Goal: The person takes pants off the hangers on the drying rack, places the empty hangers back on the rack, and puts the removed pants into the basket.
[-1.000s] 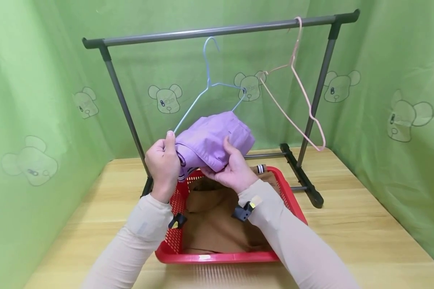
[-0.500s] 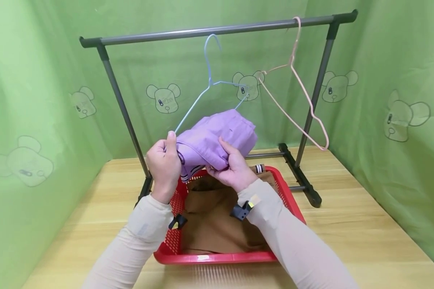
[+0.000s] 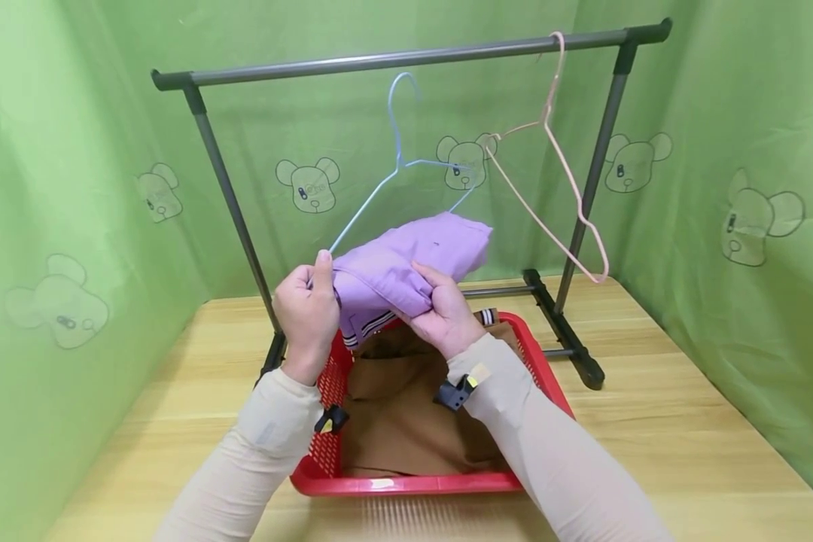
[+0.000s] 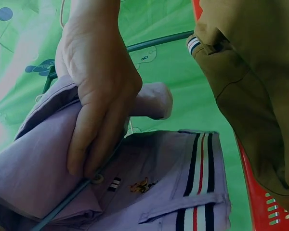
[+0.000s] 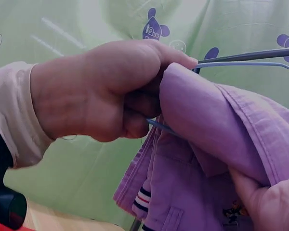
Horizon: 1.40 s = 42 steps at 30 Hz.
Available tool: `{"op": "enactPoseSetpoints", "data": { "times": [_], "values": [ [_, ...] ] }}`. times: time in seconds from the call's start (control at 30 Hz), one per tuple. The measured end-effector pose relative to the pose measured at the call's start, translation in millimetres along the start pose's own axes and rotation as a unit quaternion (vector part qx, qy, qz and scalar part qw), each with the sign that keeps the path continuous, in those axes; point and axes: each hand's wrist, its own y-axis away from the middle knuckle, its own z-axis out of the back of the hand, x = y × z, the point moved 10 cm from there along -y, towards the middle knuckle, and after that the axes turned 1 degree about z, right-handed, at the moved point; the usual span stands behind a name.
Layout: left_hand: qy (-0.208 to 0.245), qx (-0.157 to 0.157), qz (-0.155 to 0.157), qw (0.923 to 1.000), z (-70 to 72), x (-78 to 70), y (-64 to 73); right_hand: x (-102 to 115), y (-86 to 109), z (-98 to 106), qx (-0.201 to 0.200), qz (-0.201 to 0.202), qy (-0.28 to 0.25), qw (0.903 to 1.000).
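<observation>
My left hand point(image 3: 306, 309) grips the lower left corner of a light blue wire hanger point(image 3: 366, 205), thumb on top. The hanger is held upright, its hook in front of the green backdrop. Purple pants point(image 3: 393, 260) lie bunched around its lower part; the wire runs in under the cloth in the right wrist view. My right hand point(image 3: 447, 316) pinches the near fold of the pants, thumb above and fingers below, partly hidden. The left wrist view shows the right hand point(image 4: 103, 91) on the cloth, beside a striped band point(image 4: 200, 168) with a belt loop.
A red basket point(image 3: 406, 484) with brown clothing point(image 3: 413, 406) stands on the wooden table below my hands. Behind it rises a grey clothes rack point(image 3: 298, 69), with a pink hanger point(image 3: 572, 181) on its bar at right. Green curtains enclose the space.
The blue hanger and pants have shifted slightly right and a little down. The cloth's right part now reaches farther right, and more striped trim shows underneath. Both hands keep their holds.
</observation>
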Motion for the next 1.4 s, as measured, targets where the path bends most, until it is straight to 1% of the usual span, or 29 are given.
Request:
{"op": "enactPoseSetpoints", "data": {
  "times": [0.23,0.47,0.57,0.7,0.8,0.9,1.07,1.17,1.4],
  "values": [
    [0.0,0.007,0.012,0.9999,1.0,5.1,-1.1,1.0,-1.5,-3.4,0.007,0.02,0.003,0.9998],
    [-0.001,0.014,0.012,0.9998,2.1,7.2,-0.8,5.2,-1.0,-5.5,0.003,0.047,0.028,0.9985],
    [-0.005,0.016,0.015,0.9997,4.0,8.5,1.1,4.6,-0.7,-5.3,0.003,0.05,0.035,0.9981],
    [-0.004,0.014,0.007,0.9999,5.5,7.4,1.7,5.5,0.8,-6.2,0.005,0.054,0.041,0.9977],
    [0.0,0.016,-0.009,0.9998,3.0,3.4,0.1,10.5,2.2,-10.1,0.013,0.066,0.045,0.9968],
    [-0.001,0.019,-0.014,0.9997,1.0,1.9,-0.6,14.1,3.8,-13.8,0.022,0.074,0.048,0.9958],
    [-0.01,0.017,-0.007,0.9998,2.5,3.1,1.6,13.7,5.4,-13.2,0.022,0.071,0.049,0.9961],
    [-0.013,0.016,-0.008,0.9998,2.9,3.3,1.8,15.0,5.3,-12.5,0.024,0.072,0.05,0.9959],
    [-0.007,0.024,-0.008,0.9996,-0.3,2.8,-0.2,22.6,6.7,-15.2,0.035,0.08,0.023,0.9959]
  ]
}}
